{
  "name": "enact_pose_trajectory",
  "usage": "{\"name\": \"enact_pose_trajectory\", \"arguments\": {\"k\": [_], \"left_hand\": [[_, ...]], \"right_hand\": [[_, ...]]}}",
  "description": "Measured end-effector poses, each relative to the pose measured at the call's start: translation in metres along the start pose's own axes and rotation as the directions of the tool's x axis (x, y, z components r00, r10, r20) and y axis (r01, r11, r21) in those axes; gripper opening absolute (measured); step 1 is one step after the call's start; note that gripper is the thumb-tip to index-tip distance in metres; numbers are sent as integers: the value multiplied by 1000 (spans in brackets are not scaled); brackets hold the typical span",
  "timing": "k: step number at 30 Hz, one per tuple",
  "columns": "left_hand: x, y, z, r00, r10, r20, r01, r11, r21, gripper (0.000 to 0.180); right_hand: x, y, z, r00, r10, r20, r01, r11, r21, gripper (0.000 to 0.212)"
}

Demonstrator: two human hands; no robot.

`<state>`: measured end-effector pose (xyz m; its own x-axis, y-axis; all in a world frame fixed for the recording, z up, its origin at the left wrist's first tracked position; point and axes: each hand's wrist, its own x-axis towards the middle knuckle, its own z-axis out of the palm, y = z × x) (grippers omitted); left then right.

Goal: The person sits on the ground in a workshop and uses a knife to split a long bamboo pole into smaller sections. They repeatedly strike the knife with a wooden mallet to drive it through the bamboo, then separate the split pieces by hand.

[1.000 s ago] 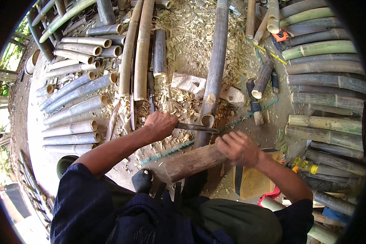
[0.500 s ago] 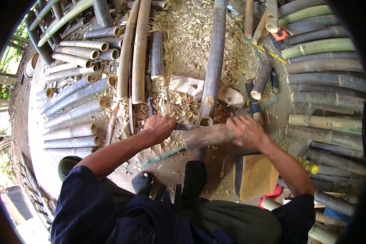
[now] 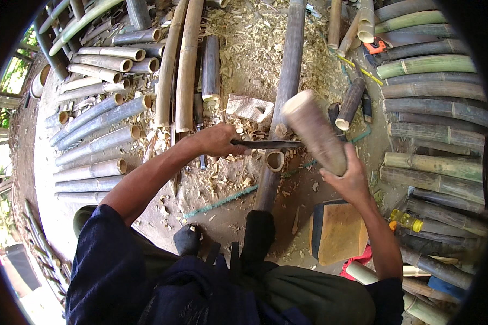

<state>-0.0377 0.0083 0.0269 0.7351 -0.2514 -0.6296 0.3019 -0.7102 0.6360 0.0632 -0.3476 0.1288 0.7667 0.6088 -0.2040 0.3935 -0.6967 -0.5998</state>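
Note:
My left hand (image 3: 220, 141) is closed round the grip of a knife (image 3: 267, 144), whose long dark blade points right across a dark bamboo pole (image 3: 290, 65). My right hand (image 3: 350, 176) grips the lower end of a thick wooden mallet (image 3: 309, 122), which is tilted with its pale top up and left, over the blade's tip. Just nearer than the blade, a round opening (image 3: 275, 161) shows in the bamboo. The pole runs from the far edge toward my dark-covered foot (image 3: 258, 236). Motion smears the mallet somewhat.
Cut bamboo lengths (image 3: 97, 119) lie in a row at left, with longer ones (image 3: 428, 114) stacked at right. Wood shavings (image 3: 244, 49) cover the ground. A pale block (image 3: 249, 107) sits beside the pole; a wooden board (image 3: 339, 232) and yellow-capped bottle (image 3: 406, 220) lie near my right arm.
The mallet has swung from lying nearly level beside the knife to a raised tilt. My left hand and knife have moved a little farther away and to the right, baring the round opening.

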Motion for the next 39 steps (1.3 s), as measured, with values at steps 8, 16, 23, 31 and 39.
{"name": "enact_pose_trajectory", "arguments": {"k": [8,16,23,31,39], "left_hand": [[7,-2,28,972,114,-208,-30,930,367,57],[8,-4,23,983,69,-168,-9,942,336,55],[10,-6,24,995,37,-93,2,922,387,54],[-25,-21,39,945,310,-101,-218,831,512,64],[-15,-50,10,964,74,-254,74,844,530,81]], "right_hand": [[-71,18,30,924,341,-173,-192,805,561,74],[-87,16,38,921,381,84,-388,869,306,82],[-90,30,54,920,328,214,-384,865,323,82],[-64,-9,26,913,374,165,-393,693,605,68],[-41,-32,64,993,43,-109,-6,947,322,68]]}}
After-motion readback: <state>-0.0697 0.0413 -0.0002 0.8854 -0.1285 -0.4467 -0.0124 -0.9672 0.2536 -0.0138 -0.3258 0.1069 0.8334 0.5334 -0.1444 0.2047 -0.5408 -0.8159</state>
